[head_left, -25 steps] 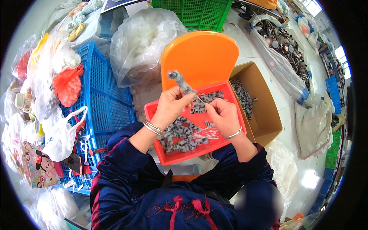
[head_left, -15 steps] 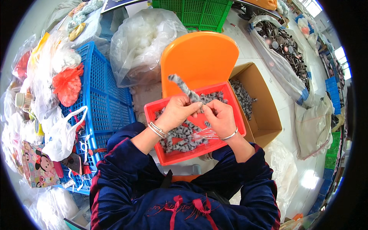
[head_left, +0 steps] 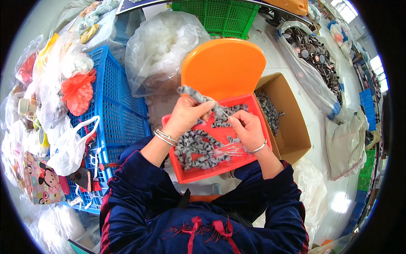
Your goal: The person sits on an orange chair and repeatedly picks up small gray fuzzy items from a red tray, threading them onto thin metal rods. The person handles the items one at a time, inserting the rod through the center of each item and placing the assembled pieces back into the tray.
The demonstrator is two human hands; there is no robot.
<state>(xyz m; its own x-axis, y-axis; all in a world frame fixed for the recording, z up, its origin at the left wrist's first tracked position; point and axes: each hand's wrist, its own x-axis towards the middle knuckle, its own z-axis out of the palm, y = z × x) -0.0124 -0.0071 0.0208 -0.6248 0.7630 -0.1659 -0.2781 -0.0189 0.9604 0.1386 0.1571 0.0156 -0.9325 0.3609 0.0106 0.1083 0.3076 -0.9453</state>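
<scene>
My left hand (head_left: pixel 188 114) is closed round a grey-and-black striped plush tube (head_left: pixel 195 94), a tail-like piece, whose far end sticks out past my fingers. A short way to the right, my right hand (head_left: pixel 247 129) pinches a thin white wire-like strand (head_left: pixel 226 114) at the tube's near end. How far the strand goes into the tube is hidden. Both hands are above a red plastic tray (head_left: pixel 198 174) on my lap side. In it lie several more striped plush pieces (head_left: pixel 194 146) and a loose bunch of thin white strands (head_left: pixel 230 149).
Behind the tray stands an orange chair back (head_left: pixel 224 63). A cardboard box (head_left: pixel 296 122) with more plush pieces is at the right. On the left are a blue crate (head_left: pixel 122 110) and a clear bag of white stuffing (head_left: pixel 165 46). A sack of dark pieces (head_left: pixel 315 55) lies far right.
My hands have moved apart; the right went right and slightly down. The plush tube has come lower and to the left, and the thin strand now shows between my hands.
</scene>
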